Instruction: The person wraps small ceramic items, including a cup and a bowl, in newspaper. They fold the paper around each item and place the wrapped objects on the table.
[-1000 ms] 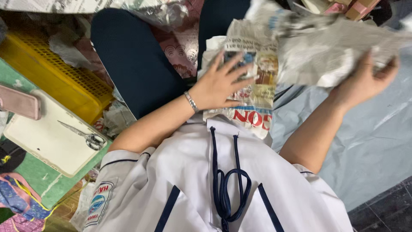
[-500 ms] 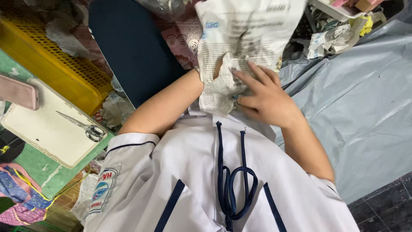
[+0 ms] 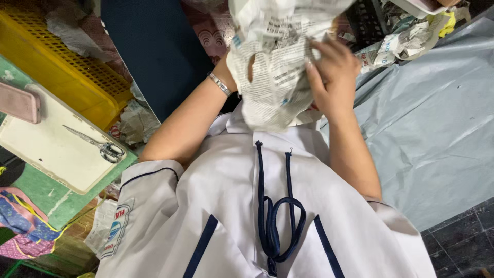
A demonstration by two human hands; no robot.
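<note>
The newspaper [image 3: 278,62] is held up in front of the chest, crumpled into a loose bundle. It is gripped by both hands. The right hand [image 3: 332,72] is pressed on its right side, with the fingers [image 3: 321,49] spread flat over the print and curled a little around the paper. The left hand [image 3: 242,72] is mostly hidden behind the paper; only the thumb side and wrist can be seen, so it cannot be told how far its grip is closed. A silver bracelet [image 3: 220,84] is worn on the left wrist.

A white shirt [image 3: 231,216] with a dark blue cord [image 3: 272,226] is seen below the paper. On the left, scissors [image 3: 98,145] are laid on a white board [image 3: 46,149], and a pink phone [image 3: 18,103] is laid at its edge. A yellow crate [image 3: 62,67] is seen behind the board. A grey sheet [image 3: 432,128] is spread on the right, with more crumpled paper [image 3: 401,41] lying at its top
</note>
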